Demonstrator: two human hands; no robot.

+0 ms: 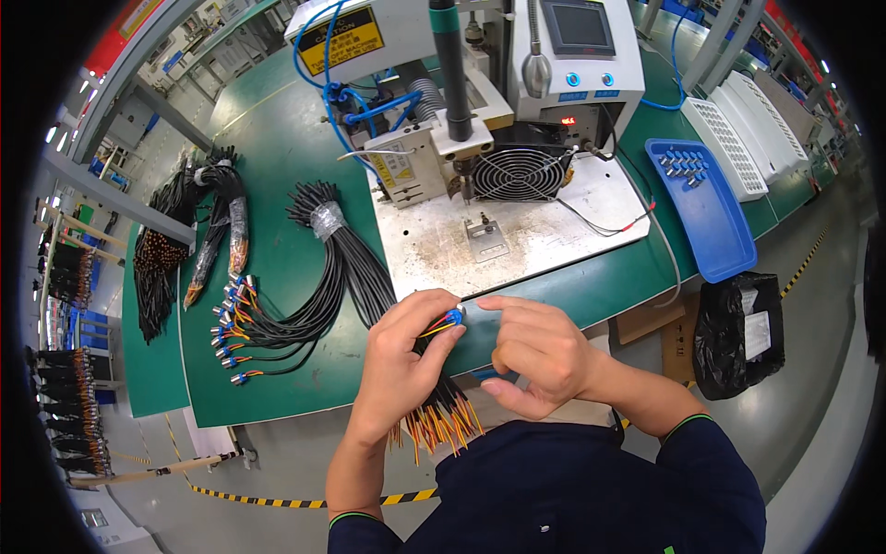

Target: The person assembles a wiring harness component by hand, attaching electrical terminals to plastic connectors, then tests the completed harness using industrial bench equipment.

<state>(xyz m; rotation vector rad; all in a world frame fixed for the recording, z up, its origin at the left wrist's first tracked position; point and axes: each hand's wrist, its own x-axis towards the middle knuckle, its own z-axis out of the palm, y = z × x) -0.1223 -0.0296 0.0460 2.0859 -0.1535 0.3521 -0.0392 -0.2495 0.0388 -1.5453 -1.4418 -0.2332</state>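
Yellow rectangular warning label with black print (340, 41) on the machine's upper left housing. Smaller yellow-and-white label (394, 168) on the beige press head below it. Dark rectangular screen (578, 28) in the white control unit, a small red digit display (568, 120) beneath. White label (757, 334) on the black bag at the worktop's right edge.

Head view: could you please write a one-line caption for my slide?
Both hands, left hand and right hand, pinch a small blue connector on orange-yellow wires before a bench machine.

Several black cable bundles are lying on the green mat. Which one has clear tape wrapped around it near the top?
The middle bundle, just left of the machine's metal plate: a clear tape band cinches it near its upper end. The bundles farther left are in bags or loose.
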